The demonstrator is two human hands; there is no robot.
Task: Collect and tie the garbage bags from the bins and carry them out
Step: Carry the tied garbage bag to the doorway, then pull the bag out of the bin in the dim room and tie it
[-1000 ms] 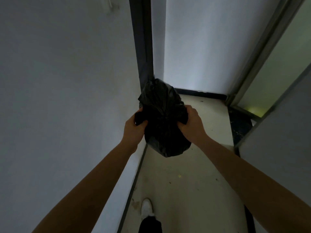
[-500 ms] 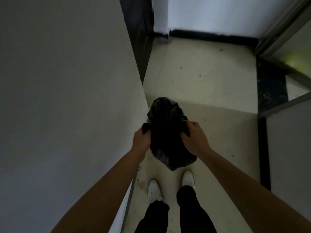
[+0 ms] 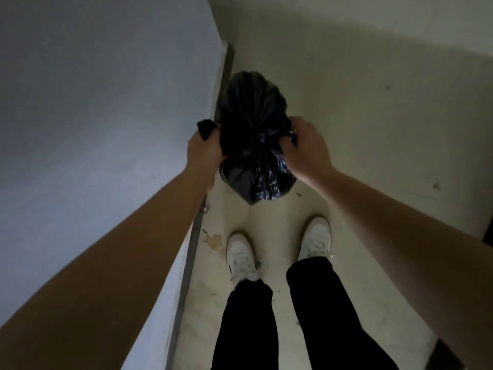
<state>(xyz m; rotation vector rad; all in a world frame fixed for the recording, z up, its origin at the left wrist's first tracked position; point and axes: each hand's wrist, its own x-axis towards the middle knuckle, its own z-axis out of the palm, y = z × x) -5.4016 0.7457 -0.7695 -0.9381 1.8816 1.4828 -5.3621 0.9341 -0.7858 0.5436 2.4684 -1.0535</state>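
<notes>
Fingers (image 3: 289, 146) of the right hand (image 3: 309, 149) are curled tight round a twisted tail of the black garbage bag (image 3: 253, 116), gripping it at the bag's right side. The left hand (image 3: 204, 153) grips the other tail in the same way at the bag's left side, and a short end of black plastic sticks up out of that fist. Between the two fists the plastic is gathered into a bunched neck, with creases running out from it. The bag is held up in front of the person, over the pale floor (image 3: 373, 129) and just beside the grey wall (image 3: 93, 102) on the left; whether it touches the wall cannot be told. A dark skirting strip (image 3: 192, 244) runs along the foot of the wall. Nearer, two white shoes (image 3: 241, 256) stand side by side on the floor, below black trousers (image 3: 248, 324). Both forearms are bare and reach forward to the bag
</notes>
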